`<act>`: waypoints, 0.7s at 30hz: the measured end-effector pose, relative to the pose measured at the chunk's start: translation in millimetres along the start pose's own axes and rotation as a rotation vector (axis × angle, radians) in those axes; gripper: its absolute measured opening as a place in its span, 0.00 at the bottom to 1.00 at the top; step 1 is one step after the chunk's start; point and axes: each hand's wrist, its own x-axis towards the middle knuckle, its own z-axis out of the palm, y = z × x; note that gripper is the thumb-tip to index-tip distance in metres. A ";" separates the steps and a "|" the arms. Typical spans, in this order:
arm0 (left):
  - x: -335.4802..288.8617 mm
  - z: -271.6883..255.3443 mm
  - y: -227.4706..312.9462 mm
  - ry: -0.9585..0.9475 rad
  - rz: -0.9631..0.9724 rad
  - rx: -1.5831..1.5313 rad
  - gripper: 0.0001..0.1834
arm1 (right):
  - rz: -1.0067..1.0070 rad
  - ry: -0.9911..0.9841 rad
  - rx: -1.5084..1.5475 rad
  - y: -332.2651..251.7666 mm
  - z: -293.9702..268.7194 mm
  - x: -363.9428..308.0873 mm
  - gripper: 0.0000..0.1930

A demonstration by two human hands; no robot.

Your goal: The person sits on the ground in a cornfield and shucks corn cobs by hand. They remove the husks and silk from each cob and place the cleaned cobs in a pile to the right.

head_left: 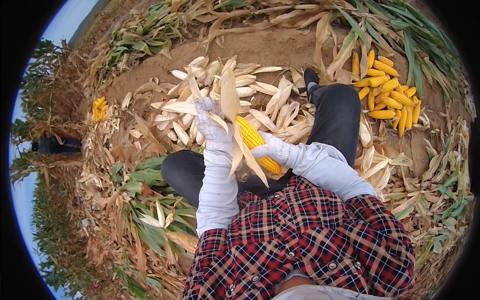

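Note:
A yellow ear of corn (250,135) is held tilted above my lap, its kernels bare along most of the visible length. My right hand (272,149), in a pale glove, grips its lower part. Dry, cream-coloured corn husk (230,95) is peeled back around the upper end, with long strips hanging beside the kernels. My left hand (212,121), also gloved, is closed on the husk there; the ear's upper tip is hidden. Just beyond my hands lies a heap of ears in pale husks (245,80).
Bare yellow ears form a pile (390,95) at the far right, and a smaller pile (100,109) lies at the left. Green leaves (155,175) and dry husks cover the ground near my left knee (182,172). More corn leaves (400,27) lie along the far side.

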 end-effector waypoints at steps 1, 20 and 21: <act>-2.1 -3.8 4.6 -0.067 0.007 0.045 0.16 | 0.016 -0.038 0.104 3.2 -2.8 0.0 0.39; -54.9 44.3 49.5 -0.712 0.256 1.843 0.39 | -0.127 0.124 -0.480 -17.5 3.8 -6.0 0.37; -52.0 45.8 45.6 -0.765 0.196 1.871 0.36 | -0.132 0.125 -0.479 -16.5 2.4 -5.0 0.37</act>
